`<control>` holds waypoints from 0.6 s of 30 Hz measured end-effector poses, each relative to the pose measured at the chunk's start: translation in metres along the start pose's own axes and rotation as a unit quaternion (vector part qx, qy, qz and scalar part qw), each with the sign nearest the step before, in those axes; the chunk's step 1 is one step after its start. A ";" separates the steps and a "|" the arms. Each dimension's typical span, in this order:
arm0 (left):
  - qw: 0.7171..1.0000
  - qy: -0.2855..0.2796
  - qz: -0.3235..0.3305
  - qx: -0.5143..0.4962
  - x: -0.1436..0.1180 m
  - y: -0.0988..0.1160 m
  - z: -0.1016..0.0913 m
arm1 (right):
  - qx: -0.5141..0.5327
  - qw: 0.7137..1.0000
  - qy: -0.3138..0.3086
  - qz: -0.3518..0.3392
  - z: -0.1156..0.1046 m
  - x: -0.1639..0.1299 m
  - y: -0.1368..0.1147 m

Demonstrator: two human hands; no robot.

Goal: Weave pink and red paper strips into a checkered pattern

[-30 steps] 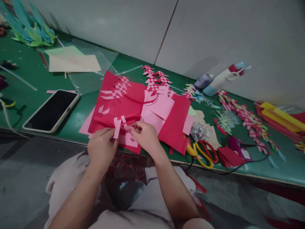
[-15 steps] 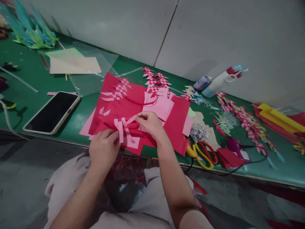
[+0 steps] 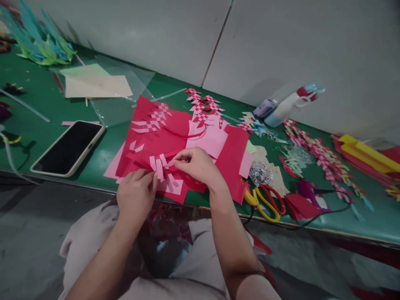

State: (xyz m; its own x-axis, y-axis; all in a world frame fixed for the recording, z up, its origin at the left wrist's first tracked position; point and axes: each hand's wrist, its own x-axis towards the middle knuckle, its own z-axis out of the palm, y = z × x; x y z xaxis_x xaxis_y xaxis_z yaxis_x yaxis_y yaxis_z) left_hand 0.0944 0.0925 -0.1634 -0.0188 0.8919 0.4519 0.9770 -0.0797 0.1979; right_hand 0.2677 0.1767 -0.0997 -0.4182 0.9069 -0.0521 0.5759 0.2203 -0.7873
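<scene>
Already a few pink strips (image 3: 160, 163) cross the red sheet (image 3: 158, 139), pinched between left hand (image 3: 136, 195) and right hand (image 3: 196, 164), most slits beyond them unwoven.

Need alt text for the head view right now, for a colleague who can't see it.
Both hands work pink paper strips woven into red paper at a green table's near edge: left hand pinches them, right hand pulls one. A phone lies left, scissors right.

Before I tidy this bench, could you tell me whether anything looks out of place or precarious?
Yes: the scissors lie at the green table's front edge, handles almost over it. The phone also sits near that edge. Paper scraps have landed in the person's lap.
</scene>
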 end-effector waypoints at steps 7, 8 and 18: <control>1.000 -0.009 -0.015 -0.017 0.001 0.000 -0.003 | -0.099 0.994 -0.040 -0.031 0.007 -0.007 -0.015; 1.000 -0.011 -0.017 -0.016 0.001 0.000 -0.003 | -0.103 0.993 -0.048 -0.038 0.009 -0.008 -0.016; 0.999 -0.005 -0.017 -0.030 0.000 -0.001 -0.004 | -0.145 0.980 -0.118 -0.072 0.020 -0.015 -0.007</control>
State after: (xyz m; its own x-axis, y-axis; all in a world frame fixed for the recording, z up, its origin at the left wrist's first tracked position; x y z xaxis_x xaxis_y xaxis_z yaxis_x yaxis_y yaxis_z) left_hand 0.0924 0.0907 -0.1600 -0.0487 0.8992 0.4347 0.9615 -0.0757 0.2643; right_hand 0.2555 0.1544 -0.1061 -0.6409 0.7582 -0.1197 0.6599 0.4646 -0.5904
